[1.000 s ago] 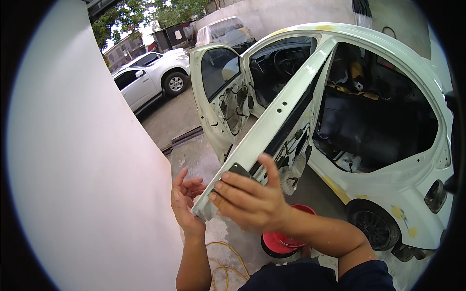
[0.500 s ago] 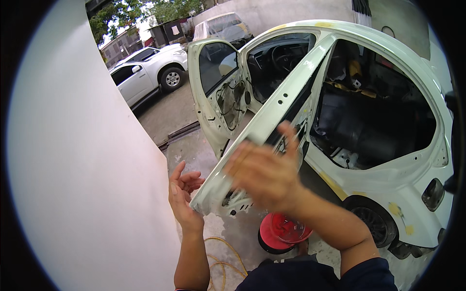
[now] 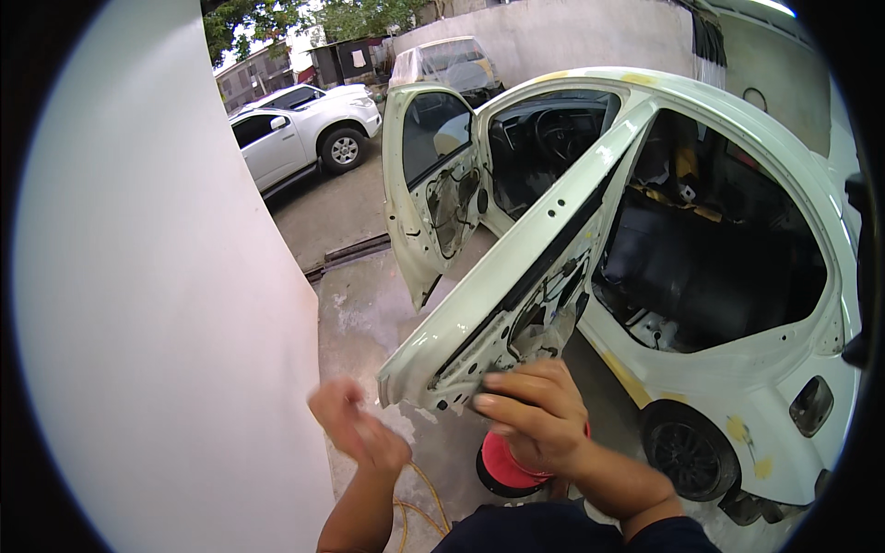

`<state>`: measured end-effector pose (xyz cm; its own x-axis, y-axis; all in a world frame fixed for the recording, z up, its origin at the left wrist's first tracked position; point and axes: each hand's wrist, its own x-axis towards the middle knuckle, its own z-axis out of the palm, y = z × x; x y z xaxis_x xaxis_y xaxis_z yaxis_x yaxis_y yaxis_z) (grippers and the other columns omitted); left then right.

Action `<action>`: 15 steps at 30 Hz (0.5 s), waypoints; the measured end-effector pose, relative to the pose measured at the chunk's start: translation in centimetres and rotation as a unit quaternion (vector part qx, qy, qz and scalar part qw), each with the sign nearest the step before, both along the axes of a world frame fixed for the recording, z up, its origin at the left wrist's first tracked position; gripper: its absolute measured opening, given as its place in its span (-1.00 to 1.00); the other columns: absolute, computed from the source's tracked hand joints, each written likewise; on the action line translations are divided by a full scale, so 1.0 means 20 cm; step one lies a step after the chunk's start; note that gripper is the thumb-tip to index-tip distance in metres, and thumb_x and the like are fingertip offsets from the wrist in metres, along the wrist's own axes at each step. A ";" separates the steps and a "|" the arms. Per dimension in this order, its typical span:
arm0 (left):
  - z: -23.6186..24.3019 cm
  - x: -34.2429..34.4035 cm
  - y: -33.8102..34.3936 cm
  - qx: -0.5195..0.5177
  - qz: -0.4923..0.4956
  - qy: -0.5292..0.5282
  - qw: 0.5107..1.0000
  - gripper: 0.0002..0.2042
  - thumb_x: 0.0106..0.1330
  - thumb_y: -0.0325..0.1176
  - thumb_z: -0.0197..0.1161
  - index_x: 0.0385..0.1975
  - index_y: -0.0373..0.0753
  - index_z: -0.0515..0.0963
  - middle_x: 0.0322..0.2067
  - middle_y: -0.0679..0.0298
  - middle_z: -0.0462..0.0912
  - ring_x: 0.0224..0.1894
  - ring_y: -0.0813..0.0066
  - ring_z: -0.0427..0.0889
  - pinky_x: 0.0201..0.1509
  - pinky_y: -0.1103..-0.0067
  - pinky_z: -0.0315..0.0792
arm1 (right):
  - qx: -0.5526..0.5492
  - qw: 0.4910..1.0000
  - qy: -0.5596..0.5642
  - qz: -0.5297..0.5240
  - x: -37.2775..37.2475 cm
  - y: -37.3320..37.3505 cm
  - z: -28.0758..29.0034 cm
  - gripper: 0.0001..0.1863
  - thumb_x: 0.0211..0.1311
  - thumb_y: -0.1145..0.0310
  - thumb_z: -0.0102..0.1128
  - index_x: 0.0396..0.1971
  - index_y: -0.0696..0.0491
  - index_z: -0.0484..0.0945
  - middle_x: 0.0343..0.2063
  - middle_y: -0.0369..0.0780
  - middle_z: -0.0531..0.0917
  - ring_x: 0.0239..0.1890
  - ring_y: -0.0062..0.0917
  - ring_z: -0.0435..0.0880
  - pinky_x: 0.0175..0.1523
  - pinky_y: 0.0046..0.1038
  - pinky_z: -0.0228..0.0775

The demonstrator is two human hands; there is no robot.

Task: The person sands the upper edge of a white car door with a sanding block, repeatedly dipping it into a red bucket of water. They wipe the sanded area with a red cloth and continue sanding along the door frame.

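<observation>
The rear door of a pale, whitish car stands open in front of me, its inner panel stripped. My right hand is by the door's lower inner corner, fingers curled round a small dark pad, only the edge of which shows. I cannot tell whether the pad touches the door. My left hand is just left of the door's near end, apart from it; motion smears its fingers.
A white wall rises close on my left. Below my right hand stands a red bucket, and a yellow hose lies on the concrete floor. The front door is open too. A white pickup is parked beyond.
My right hand has come down and nearer from the door's outer face with the dark pad. My left hand has dropped away from the door's edge. The view has tilted up slightly.
</observation>
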<state>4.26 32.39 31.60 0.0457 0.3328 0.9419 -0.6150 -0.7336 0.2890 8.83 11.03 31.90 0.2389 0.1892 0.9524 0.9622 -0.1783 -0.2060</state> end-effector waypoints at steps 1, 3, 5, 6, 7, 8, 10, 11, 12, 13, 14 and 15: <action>-0.03 -0.10 -0.05 0.019 -0.084 0.075 0.994 -0.48 0.51 0.00 0.05 0.18 -0.37 0.50 -0.18 0.17 0.62 -0.24 0.40 0.55 -0.17 0.51 0.41 | 0.065 0.997 0.044 0.024 -0.04 -0.01 -0.11 -0.75 0.36 0.26 0.34 -0.07 0.04 0.75 -0.05 -0.20 0.74 -0.23 -0.56 0.63 -0.10 -0.48 0.43; -0.11 -0.24 -0.17 0.008 -0.271 0.218 0.937 -0.58 0.45 -0.13 0.24 0.10 -0.35 0.56 -0.26 0.20 0.64 -0.35 0.47 0.55 -0.37 0.60 0.38 | 0.213 0.919 0.310 0.114 -0.12 -0.01 -0.30 -0.73 0.44 0.27 0.29 -0.04 0.12 0.73 -0.08 -0.19 0.73 -0.24 -0.64 0.62 -0.09 -0.53 0.45; -0.23 -0.25 -0.29 -0.124 -0.333 0.369 0.859 -0.67 0.45 -0.20 0.30 0.03 -0.33 0.61 -0.34 0.26 0.66 -0.37 0.60 0.56 -0.35 0.60 0.41 | 0.267 0.807 0.492 0.185 -0.15 -0.01 -0.41 -0.71 0.50 0.28 0.23 -0.02 0.18 0.71 -0.13 -0.22 0.72 -0.23 -0.69 0.61 -0.07 -0.56 0.46; -0.28 -0.25 -0.32 -0.168 -0.351 0.405 0.827 -0.71 0.45 -0.24 0.31 -0.01 -0.33 0.63 -0.37 0.29 0.66 -0.39 0.63 0.55 -0.37 0.61 0.41 | 0.264 0.755 0.559 0.217 -0.15 -0.01 -0.42 -0.71 0.52 0.29 0.21 -0.02 0.20 0.71 -0.16 -0.25 0.72 -0.22 -0.71 0.61 -0.05 -0.57 0.47; -0.33 -0.23 -0.34 -0.211 -0.376 0.461 0.776 -0.75 0.45 -0.27 0.32 -0.05 -0.32 0.65 -0.40 0.32 0.66 -0.42 0.65 0.55 -0.38 0.61 0.42 | 0.265 0.701 0.605 0.269 -0.14 -0.01 -0.43 -0.71 0.54 0.30 0.18 -0.02 0.21 0.71 -0.20 -0.28 0.71 -0.21 -0.73 0.60 -0.03 -0.58 0.47; -0.36 -0.23 -0.34 -0.191 -0.357 0.457 0.792 -0.78 0.46 -0.29 0.32 -0.11 -0.33 0.66 -0.43 0.34 0.65 -0.45 0.68 0.54 -0.40 0.63 0.41 | 0.226 0.706 0.608 0.283 -0.13 -0.03 -0.42 -0.60 0.49 0.28 0.25 0.16 0.23 0.59 -0.05 -0.23 0.65 -0.06 -0.67 0.59 0.06 -0.53 0.47; -0.39 -0.20 -0.31 -0.164 -0.309 0.498 0.793 -0.82 0.47 -0.32 0.31 -0.23 -0.33 0.68 -0.51 0.39 0.63 -0.51 0.74 0.52 -0.44 0.67 0.39 | 0.197 0.777 0.560 0.209 -0.10 -0.06 -0.38 -0.41 0.41 0.18 0.35 0.29 0.21 0.46 0.13 -0.15 0.54 0.09 -0.59 0.54 0.13 -0.45 0.45; -0.39 -0.20 -0.28 -0.205 -0.346 0.533 0.744 -0.81 0.47 -0.31 0.31 -0.27 -0.33 0.68 -0.53 0.41 0.62 -0.53 0.74 0.51 -0.46 0.69 0.37 | 0.148 0.812 0.532 0.188 -0.09 -0.07 -0.36 -0.30 0.37 0.14 0.39 0.36 0.20 0.39 0.23 -0.11 0.49 0.16 -0.55 0.51 0.17 -0.41 0.44; -0.38 -0.19 -0.25 -0.255 -0.368 0.548 0.706 -0.80 0.48 -0.30 0.31 -0.30 -0.32 0.67 -0.56 0.42 0.61 -0.56 0.75 0.50 -0.48 0.71 0.35 | 0.040 0.939 0.322 0.111 -0.07 -0.11 -0.35 -0.07 0.23 0.06 0.49 0.48 0.12 0.22 0.43 -0.07 0.27 0.35 -0.37 0.39 0.26 -0.27 0.40; -0.36 -0.20 -0.23 -0.291 -0.410 0.543 0.672 -0.78 0.48 -0.28 0.31 -0.34 -0.32 0.67 -0.58 0.44 0.60 -0.59 0.75 0.49 -0.50 0.72 0.33 | -0.041 0.976 0.207 0.057 -0.07 -0.13 -0.35 -0.14 0.15 0.08 0.53 0.40 0.05 0.35 0.38 -0.09 0.36 0.33 -0.27 0.43 0.27 -0.24 0.40; -0.35 -0.19 -0.21 -0.337 -0.438 0.566 0.612 -0.74 0.49 -0.23 0.31 -0.35 -0.30 0.67 -0.53 0.39 0.64 -0.57 0.75 0.52 -0.50 0.74 0.32 | -0.124 0.984 0.124 0.045 -0.06 -0.16 -0.36 -0.22 0.08 0.09 0.57 0.32 -0.03 0.48 0.34 -0.11 0.44 0.32 -0.16 0.46 0.28 -0.20 0.41; -0.33 -0.20 -0.21 -0.367 -0.437 0.574 0.588 -0.75 0.50 -0.23 0.30 -0.35 -0.29 0.66 -0.54 0.38 0.63 -0.57 0.72 0.53 -0.50 0.73 0.32 | -0.206 0.971 0.092 0.080 -0.06 -0.19 -0.37 -0.29 0.03 0.15 0.59 0.24 -0.07 0.58 0.29 -0.13 0.51 0.30 -0.14 0.50 0.26 -0.20 0.43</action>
<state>0.20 28.23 25.02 0.9662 0.0077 -0.2576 0.2437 0.2978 0.9230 7.64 7.31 24.41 0.3341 0.5944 0.7315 0.9380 -0.1336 -0.3199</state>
